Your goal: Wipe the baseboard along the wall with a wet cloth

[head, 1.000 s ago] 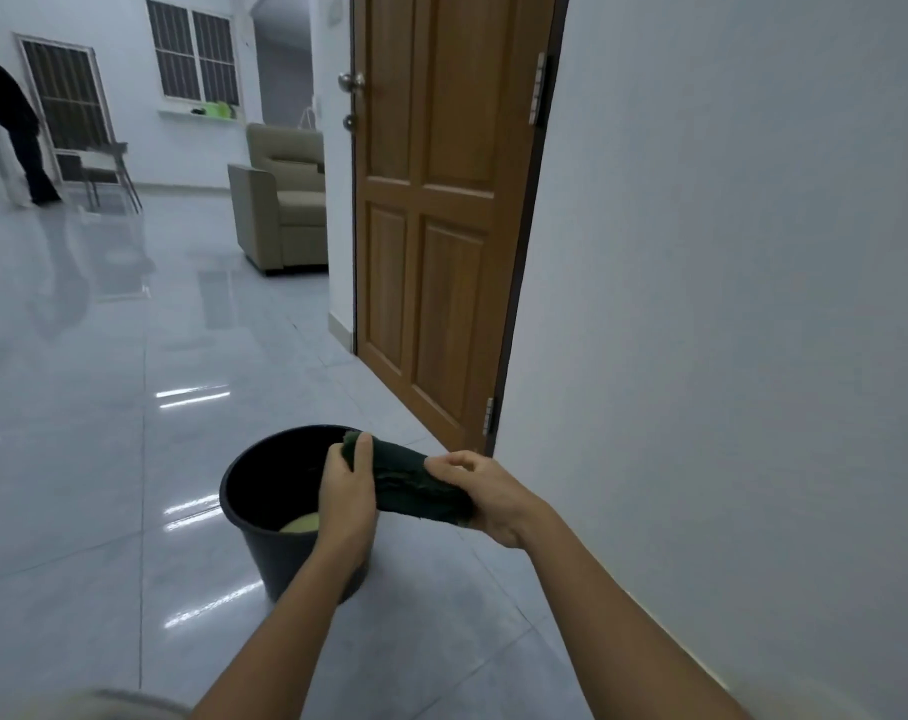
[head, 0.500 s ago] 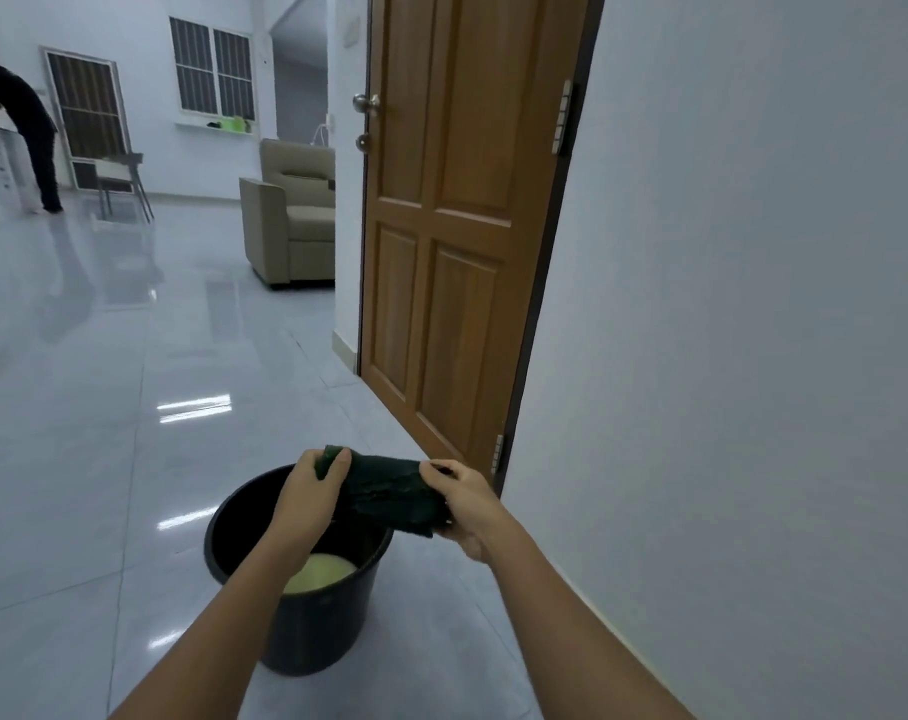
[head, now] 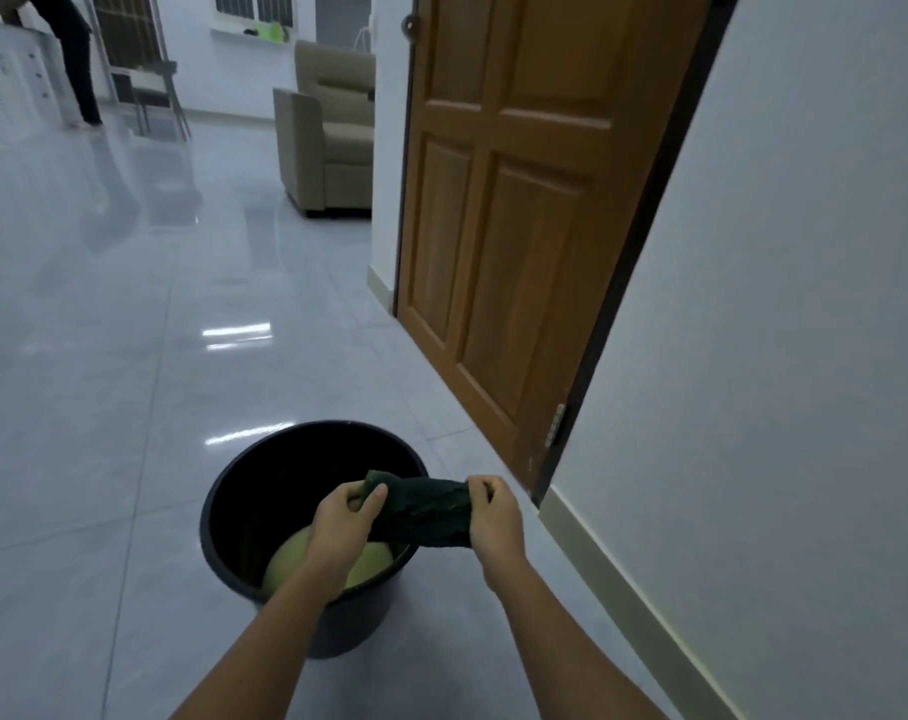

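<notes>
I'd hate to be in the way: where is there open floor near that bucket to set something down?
Bare tile lies left of the black bucket, and ahead, between it and the armchair. Tighter on the right: both hands wring the cloth above a narrow strip between bucket and baseboard.

A glossy grey tile floor (head: 130,314) mirrors pale streaks of light. On the right rises a plain white wall (head: 784,304); beside it stands a panelled brown wooden door (head: 514,210) in a dark frame. Farther back – a beige armchair (head: 327,142), barred windows (head: 254,5) and a metal-legged chair (head: 156,90). A dark-clothed person (head: 72,49) stands at far left – by a white counter (head: 10,80).
</notes>
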`<control>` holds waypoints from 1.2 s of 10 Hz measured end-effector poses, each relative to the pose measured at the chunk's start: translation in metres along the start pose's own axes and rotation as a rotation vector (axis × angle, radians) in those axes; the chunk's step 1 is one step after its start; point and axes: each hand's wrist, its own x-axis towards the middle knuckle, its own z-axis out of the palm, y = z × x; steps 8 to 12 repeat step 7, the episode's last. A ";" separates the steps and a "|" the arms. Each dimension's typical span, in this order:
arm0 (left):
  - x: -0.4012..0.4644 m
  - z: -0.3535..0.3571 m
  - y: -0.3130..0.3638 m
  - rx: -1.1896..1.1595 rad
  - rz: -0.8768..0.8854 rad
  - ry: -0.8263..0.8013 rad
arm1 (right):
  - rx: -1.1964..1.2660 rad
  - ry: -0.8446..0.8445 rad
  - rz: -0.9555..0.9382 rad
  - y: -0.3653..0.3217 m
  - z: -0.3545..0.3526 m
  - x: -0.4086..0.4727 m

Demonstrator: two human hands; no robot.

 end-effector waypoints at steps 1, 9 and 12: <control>0.017 0.004 -0.018 0.057 -0.027 0.059 | 0.008 -0.004 0.029 0.014 0.013 0.011; 0.092 0.026 -0.029 0.892 -0.386 -0.008 | -0.366 -0.336 0.237 0.040 0.033 0.076; 0.092 0.026 -0.029 0.892 -0.386 -0.008 | -0.366 -0.336 0.237 0.040 0.033 0.076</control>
